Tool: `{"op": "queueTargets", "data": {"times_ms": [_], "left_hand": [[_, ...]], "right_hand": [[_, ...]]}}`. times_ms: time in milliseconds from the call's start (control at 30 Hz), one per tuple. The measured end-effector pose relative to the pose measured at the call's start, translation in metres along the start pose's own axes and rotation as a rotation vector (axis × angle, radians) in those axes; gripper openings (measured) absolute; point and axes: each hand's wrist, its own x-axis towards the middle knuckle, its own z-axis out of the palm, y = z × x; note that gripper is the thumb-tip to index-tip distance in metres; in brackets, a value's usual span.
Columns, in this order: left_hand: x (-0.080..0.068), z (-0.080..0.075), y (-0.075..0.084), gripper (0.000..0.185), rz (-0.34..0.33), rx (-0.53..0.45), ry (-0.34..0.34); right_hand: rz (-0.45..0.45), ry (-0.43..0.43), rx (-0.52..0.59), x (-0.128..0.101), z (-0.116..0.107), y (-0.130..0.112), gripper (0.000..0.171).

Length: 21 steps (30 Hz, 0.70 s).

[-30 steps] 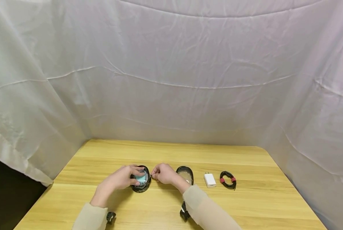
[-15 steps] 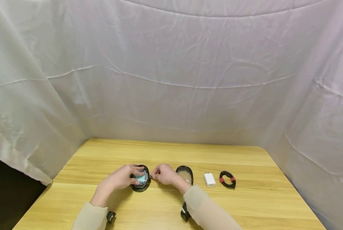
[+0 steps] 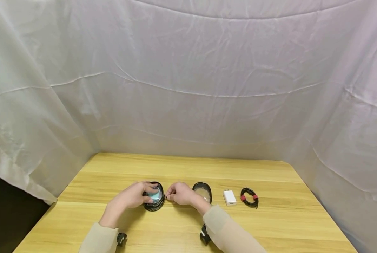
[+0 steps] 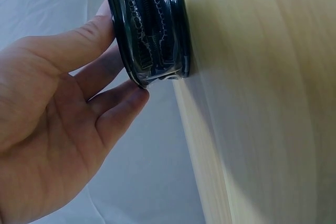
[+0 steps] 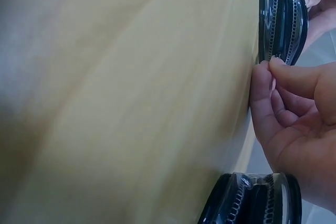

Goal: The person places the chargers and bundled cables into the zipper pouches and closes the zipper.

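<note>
1. Head view: a round black zip case (image 3: pixel 153 201) with a pale blue item inside is held on the wooden table (image 3: pixel 182 168) by the left hand (image 3: pixel 130 197), whose fingers are curled round its near and far edges. The right hand (image 3: pixel 179 193) is placed just right of the case, its thumb and forefinger pinched at the zip edge. Compared with a second ago, almost nothing has shifted: both hands are found in the same places, so the work at the zip is judged to be barely advancing. A second black case (image 3: pixel 203 191), a white charger (image 3: pixel 229 197) and a coiled black cable (image 3: pixel 250 197) are lined up to the right. The table is enclosed on three sides by a creased white sheet (image 3: pixel 188 88).

2. Left wrist view: the zip case (image 4: pixel 149 27) is seen edge-on, with the zip teeth exposed; it is gripped by the left hand (image 4: pixel 58 129) between the thumb and the fingertips.

3. Right wrist view: a small part at the rim of the zip case (image 5: pixel 281 22), probably the zip pull, is pinched by the right hand (image 5: pixel 294 114). The second black case (image 5: pixel 252 200) is seen beside the wrist.
</note>
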Motion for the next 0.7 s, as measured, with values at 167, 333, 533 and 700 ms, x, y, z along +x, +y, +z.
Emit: {"op": "queueTargets", "data": {"times_ms": [167, 333, 533, 700], "left_hand": [[0.0000, 0.0010, 0.0011, 0.039, 0.006, -0.002, 0.007], [-0.0002, 0.0007, 0.0017, 0.039, 0.013, -0.001, 0.008], [-0.0007, 0.0004, 0.0007, 0.038, 0.031, 0.017, 0.012], [-0.0018, -0.0009, 0.0009, 0.037, 0.048, 0.036, 0.008]], "right_hand": [[-0.007, -0.015, -0.021, -0.0020, 0.0006, 0.0001, 0.010], [-0.008, -0.022, -0.032, -0.0028, 0.0008, 0.0001, 0.010], [0.007, -0.010, 0.009, -0.0032, 0.0009, 0.0001, 0.010], [0.017, 0.011, 0.045, -0.0027, 0.0017, -0.0001, 0.009]]}}
